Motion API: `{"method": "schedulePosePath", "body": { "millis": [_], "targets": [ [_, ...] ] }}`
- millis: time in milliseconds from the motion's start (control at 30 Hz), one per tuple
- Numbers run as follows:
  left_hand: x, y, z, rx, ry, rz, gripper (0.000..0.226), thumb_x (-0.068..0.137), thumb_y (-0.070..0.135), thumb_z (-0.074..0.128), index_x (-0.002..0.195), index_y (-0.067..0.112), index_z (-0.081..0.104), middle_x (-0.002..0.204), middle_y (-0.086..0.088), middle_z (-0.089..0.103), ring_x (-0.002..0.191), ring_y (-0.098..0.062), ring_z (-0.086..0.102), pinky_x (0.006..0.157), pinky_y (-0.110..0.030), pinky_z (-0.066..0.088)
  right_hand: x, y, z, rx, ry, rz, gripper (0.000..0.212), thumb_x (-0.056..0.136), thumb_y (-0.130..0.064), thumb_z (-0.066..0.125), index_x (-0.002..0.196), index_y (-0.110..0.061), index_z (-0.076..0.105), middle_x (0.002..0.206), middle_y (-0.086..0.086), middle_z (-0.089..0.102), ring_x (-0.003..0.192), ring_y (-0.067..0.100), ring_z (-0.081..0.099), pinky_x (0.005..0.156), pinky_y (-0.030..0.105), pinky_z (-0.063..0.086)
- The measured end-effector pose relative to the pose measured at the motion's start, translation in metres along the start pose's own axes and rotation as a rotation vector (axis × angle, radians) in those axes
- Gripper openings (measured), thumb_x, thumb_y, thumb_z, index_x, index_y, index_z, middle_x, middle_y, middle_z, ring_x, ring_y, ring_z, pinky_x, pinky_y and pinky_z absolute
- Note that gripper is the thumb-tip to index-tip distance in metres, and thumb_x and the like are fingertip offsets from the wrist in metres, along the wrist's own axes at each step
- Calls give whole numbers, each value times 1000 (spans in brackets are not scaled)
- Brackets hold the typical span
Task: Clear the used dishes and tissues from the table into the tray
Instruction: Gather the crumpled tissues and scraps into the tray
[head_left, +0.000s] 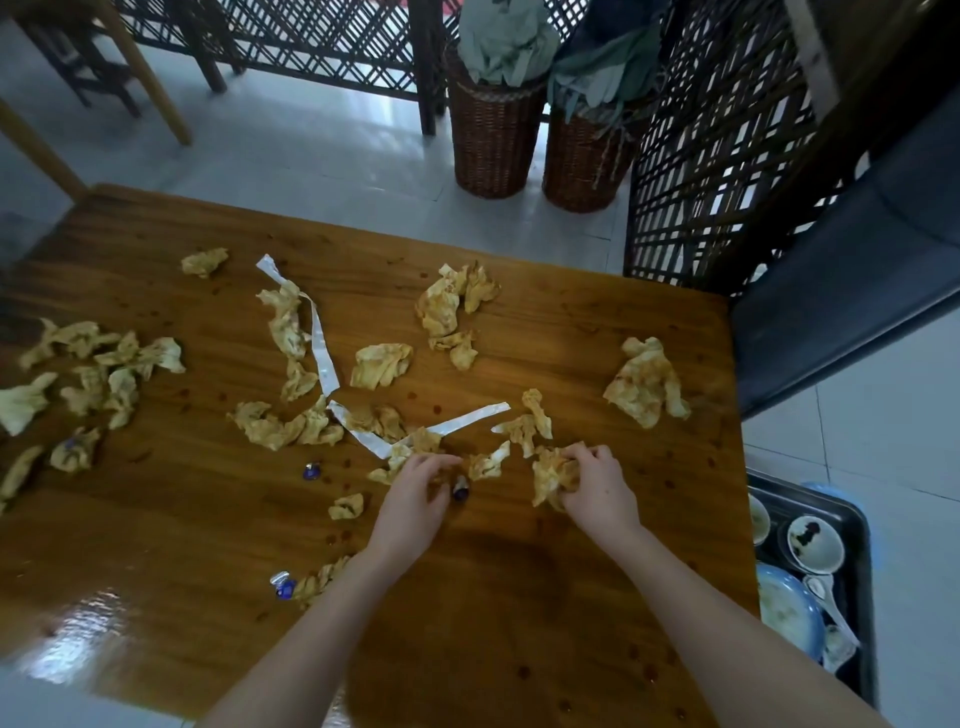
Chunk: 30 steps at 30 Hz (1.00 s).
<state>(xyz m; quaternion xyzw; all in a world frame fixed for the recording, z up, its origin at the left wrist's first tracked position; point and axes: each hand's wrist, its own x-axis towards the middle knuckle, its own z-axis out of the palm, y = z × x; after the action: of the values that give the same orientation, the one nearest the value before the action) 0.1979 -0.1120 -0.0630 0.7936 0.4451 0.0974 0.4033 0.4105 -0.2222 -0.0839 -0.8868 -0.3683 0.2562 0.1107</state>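
Clutching a crumpled tissue (553, 475) in right hand (597, 493), pinching a tissue scrap (410, 451) with curled left hand (415, 496), both low over the table (493, 597)

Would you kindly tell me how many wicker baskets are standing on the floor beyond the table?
2. The first wicker basket stands beyond the far edge of the table; the second wicker basket is beside it, nearer the lattice screen. None seems hidden.

Crumpled, brown-stained tissues (382, 365) lie scattered across the wooden table (519, 597). Beside its right edge, a dark tray (863, 597) holds soiled bowls (814, 544), a blue plate (787, 618) and a white spoon (831, 605).
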Motion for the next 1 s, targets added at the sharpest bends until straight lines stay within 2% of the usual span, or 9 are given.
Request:
{"method": "schedulePosePath", "body": {
  "millis": [133, 233, 333, 467, 567, 633, 767, 900, 1000],
  "targets": [
    [4, -4, 0, -8, -3, -14, 34, 94, 8, 54, 122, 26, 60, 116, 14, 50, 108, -1, 47, 94, -14, 37, 4, 0, 7, -21, -26, 30, 59, 77, -31, 72, 129, -30, 45, 116, -4, 40, 107, 15, 45, 66, 26, 49],
    [6, -5, 1, 20, -6, -4, 35, 93, 8, 55, 123, 26, 59, 119, 14, 50, 108, 3, 43, 92, -8, 34, 7, -2, 9, -28, -30, 43, 54, 77, -30, 73, 125, -28, 47, 111, -3, 42, 99, 15, 49, 70, 30, 52],
    [9, -3, 4, 27, -15, -6, 36, 93, 7, 54, 123, 26, 59, 119, 14, 49, 107, 3, 42, 83, 0, 32, 5, -2, 9, -26, -25, 32, 45, 76, -27, 73, 116, -28, 52, 98, -8, 44, 87, 11, 50, 64, 27, 49],
    [14, 2, 6, 7, -43, 1, 35, 93, 8, 54, 123, 26, 59, 119, 11, 50, 106, -3, 48, 88, -13, 39, 1, 2, 6, -7, -8, 9, 40, 76, -27, 73, 111, -30, 54, 94, -11, 43, 84, 10, 48, 57, 24, 42],
    [20, 7, 9, 25, -69, 18, 37, 93, 8, 55, 124, 27, 58, 118, 11, 50, 100, -5, 52, 85, -16, 41, -3, 7, 0, 14, 25, 2, 41, 77, -26, 72, 113, -30, 54, 94, -12, 42, 85, 9, 48, 52, 22, 38],
    [26, 13, 13, 31, -89, 26, 39, 92, 6, 55, 125, 28, 58, 119, 11, 50, 103, -7, 52, 87, -16, 41, -5, 13, -6, 31, 49, 6, 41, 77, -24, 71, 114, -29, 54, 94, -11, 42, 85, 10, 47, 51, 22, 36],
    [40, 25, 24, 83, -141, 53, 45, 91, 4, 53, 128, 29, 54, 125, 11, 48, 108, -11, 52, 87, -18, 43, -10, 27, -18, 89, 74, 34, 43, 76, -22, 73, 114, -27, 54, 98, -8, 44, 88, 11, 48, 57, 27, 45],
    [55, 31, 37, 160, -206, 14, 54, 88, 2, 56, 135, 28, 48, 137, 5, 42, 119, -15, 49, 94, -28, 49, -17, 41, -28, 156, 101, 23, 45, 74, -25, 77, 113, -26, 57, 99, -8, 47, 87, 9, 47, 66, 27, 48],
    [60, 32, 46, 244, -210, 26, 49, 89, 5, 56, 133, 27, 49, 133, 2, 44, 119, -18, 49, 89, -32, 51, -22, 51, -32, 227, 127, 19, 42, 74, -28, 77, 111, -25, 58, 100, -6, 50, 91, 12, 52, 71, 29, 50]
  ]
}}
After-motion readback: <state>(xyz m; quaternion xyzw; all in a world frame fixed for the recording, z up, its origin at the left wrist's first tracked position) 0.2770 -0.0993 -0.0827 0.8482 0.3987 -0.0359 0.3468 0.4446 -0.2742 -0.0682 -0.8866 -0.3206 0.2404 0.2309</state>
